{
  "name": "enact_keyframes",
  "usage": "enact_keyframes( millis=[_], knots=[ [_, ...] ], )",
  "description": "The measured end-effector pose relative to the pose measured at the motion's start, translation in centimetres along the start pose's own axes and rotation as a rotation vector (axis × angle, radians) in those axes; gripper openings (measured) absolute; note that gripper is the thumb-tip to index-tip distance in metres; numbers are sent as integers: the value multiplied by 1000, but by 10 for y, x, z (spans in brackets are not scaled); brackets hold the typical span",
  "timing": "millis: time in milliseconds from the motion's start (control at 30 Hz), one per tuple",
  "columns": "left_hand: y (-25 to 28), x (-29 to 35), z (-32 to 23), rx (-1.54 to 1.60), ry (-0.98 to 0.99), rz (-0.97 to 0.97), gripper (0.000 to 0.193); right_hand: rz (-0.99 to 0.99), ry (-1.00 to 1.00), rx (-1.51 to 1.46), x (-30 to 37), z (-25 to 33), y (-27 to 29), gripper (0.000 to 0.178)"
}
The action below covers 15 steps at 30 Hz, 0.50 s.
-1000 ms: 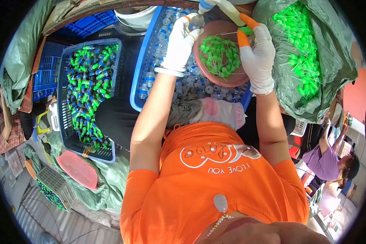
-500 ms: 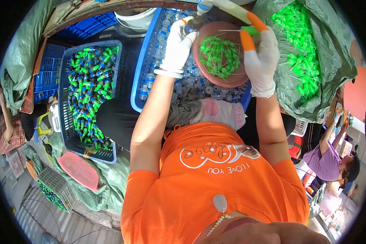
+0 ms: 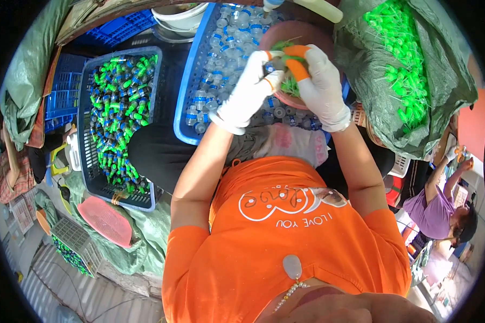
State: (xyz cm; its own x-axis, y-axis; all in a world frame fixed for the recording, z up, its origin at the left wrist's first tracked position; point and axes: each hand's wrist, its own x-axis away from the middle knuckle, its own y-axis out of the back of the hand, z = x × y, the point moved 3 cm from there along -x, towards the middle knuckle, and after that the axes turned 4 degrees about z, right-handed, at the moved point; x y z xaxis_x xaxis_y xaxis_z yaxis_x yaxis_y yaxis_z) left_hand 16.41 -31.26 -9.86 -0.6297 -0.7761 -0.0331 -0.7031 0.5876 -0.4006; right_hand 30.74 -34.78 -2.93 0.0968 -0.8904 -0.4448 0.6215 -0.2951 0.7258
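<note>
Both my hands wear white gloves with orange fingertips and meet over a reddish-pink bowl (image 3: 275, 36). My left hand (image 3: 248, 91) is closed around a small bottle (image 3: 270, 68), mostly covered by the fingers. Pinched at the bottle's top, my right hand (image 3: 320, 89) hides what it grips; a green cap with a thin stem showed there earlier. Green stemmed caps (image 3: 290, 85) lie in the bowl, partly behind my hands. Under the bowl, a blue crate (image 3: 181, 102) holds many clear small bottles (image 3: 221, 59) with blue bands. A nozzle (image 3: 272, 4) hangs above at the top edge.
On the left stands a dark blue basket (image 3: 83, 134) full of green-capped bottles. To the right, an open green sack (image 3: 355, 89) holds bright green caps (image 3: 396, 70). A pink sieve (image 3: 105, 222) lies lower left. A person in purple (image 3: 431, 212) works at far right.
My left hand has brought the bottle down from the nozzle. My right hand has moved left and down to meet it, and the green cap is now hidden by fingers.
</note>
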Motion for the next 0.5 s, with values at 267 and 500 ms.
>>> enact_keyframes(
  millis=[267, 500],
  knots=[
    [-28, -1, -11, -946, -524, -84, 46, 33, -665, -745, 30, -20, -3, 21],
    [-17, 13, -7, -1043, -449, 124, 40, 333, -974, -686, 42, -31, -2, 23]
  ],
)
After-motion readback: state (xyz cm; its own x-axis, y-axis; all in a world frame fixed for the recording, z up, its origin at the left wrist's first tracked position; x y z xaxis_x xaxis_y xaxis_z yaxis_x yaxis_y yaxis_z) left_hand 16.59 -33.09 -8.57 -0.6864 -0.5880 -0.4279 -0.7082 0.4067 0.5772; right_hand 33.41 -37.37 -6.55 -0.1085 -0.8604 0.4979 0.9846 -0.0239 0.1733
